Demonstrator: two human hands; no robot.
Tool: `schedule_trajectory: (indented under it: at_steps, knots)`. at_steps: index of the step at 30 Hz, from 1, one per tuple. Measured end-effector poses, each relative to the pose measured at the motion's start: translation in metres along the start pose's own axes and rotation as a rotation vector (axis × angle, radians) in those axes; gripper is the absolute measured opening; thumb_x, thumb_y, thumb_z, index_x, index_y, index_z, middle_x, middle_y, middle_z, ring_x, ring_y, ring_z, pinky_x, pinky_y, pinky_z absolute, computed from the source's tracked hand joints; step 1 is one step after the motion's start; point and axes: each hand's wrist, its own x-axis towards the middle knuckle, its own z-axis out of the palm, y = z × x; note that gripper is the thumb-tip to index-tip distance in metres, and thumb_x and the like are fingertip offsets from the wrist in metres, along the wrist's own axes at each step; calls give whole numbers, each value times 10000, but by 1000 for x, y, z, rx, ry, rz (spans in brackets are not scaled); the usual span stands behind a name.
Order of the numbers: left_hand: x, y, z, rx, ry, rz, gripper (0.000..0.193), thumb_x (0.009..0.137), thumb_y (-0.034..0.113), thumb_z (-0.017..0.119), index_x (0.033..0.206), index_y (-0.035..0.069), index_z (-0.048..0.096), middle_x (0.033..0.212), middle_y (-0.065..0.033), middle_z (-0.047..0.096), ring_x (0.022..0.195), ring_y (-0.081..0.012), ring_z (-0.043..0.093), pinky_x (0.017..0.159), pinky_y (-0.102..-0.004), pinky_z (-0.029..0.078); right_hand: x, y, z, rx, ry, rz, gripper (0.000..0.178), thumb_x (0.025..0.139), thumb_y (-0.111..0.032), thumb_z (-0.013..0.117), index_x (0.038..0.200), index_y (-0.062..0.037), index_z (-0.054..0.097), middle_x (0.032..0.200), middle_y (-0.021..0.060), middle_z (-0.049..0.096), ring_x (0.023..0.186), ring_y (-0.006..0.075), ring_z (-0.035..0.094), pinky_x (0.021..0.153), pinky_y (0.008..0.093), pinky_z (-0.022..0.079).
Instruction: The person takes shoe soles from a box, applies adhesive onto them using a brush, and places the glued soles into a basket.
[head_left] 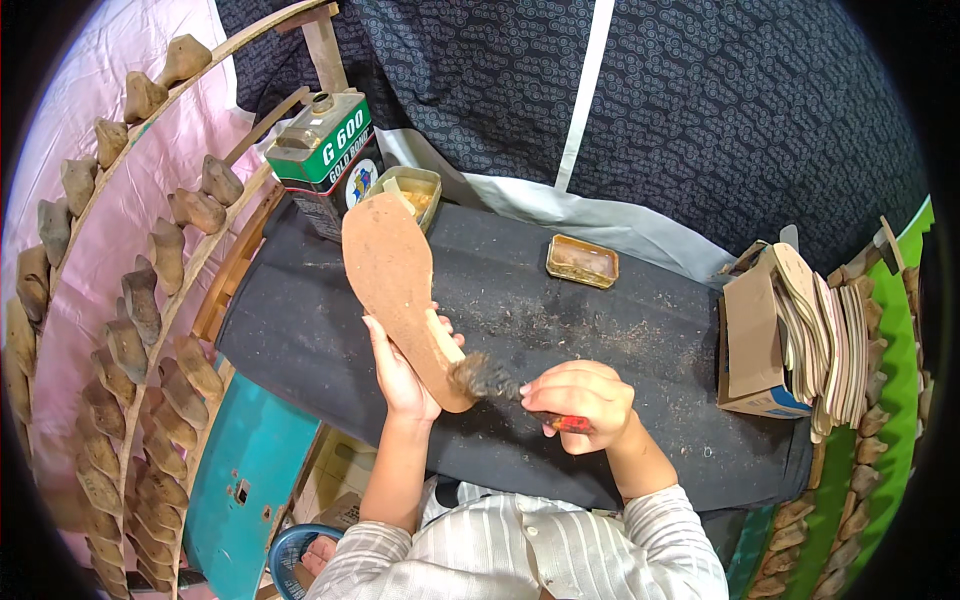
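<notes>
Fingers, right hand: curled tight around the red handle of a brush, knuckles up, just above the near edge of the table.
Fingers, left hand: wrapped on the heel end of a tan insole, thumb on the upper face, other fingers behind and mostly hidden.
Brush bristles: dark, clotted, touching the insole's heel end just beside the left thumb.
Insole position: held off the table, tilted, toe end pointing away toward the tins.
Insole handling: judged light, thin, fairly stiff yet bendable; best pinched at the narrow heel or along the edges, away from any coated face.
Brush handling: judged light, likely sticky at the bristles; handle only.
Table, mid: dark cloth, dusty, with a flat open tin.
Table, far: open tin and green-and-white can.
Right side: cardboard box of stacked insoles.
Left side: wooden racks of shoe lasts.
</notes>
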Motion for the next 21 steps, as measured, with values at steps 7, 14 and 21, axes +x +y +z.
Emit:
schedule_trajectory:
  at_steps: [7, 14, 21]
  knots:
    - [-5, -6, 11, 73, 141, 20, 594, 947, 555, 265, 1213, 65, 473, 992, -108, 586, 844, -203, 588, 768, -330, 502, 7, 0, 11, -77, 42, -84, 279, 654, -37, 690, 921, 22, 636, 929, 135, 641, 773, 281, 646, 671, 341, 546]
    - [2, -3, -4, 72, 38, -5, 631, 948, 559, 236, 1093, 10, 513, 884, -92, 579, 792, -206, 588, 687, -390, 531, -11, -8, 14, -52, -8, -20, 353, 573, -2, 680, 922, 12, 635, 915, 127, 641, 772, 278, 643, 665, 343, 539]
    - [2, -2, -2, 54, 50, 3, 651, 945, 568, 237, 1071, -6, 516, 863, -81, 563, 772, -203, 562, 686, -375, 506, -15, -7, 2, 90, -70, 98, 385, 510, 51, 630, 892, 2, 632, 898, 123, 653, 784, 270, 649, 682, 340, 534]
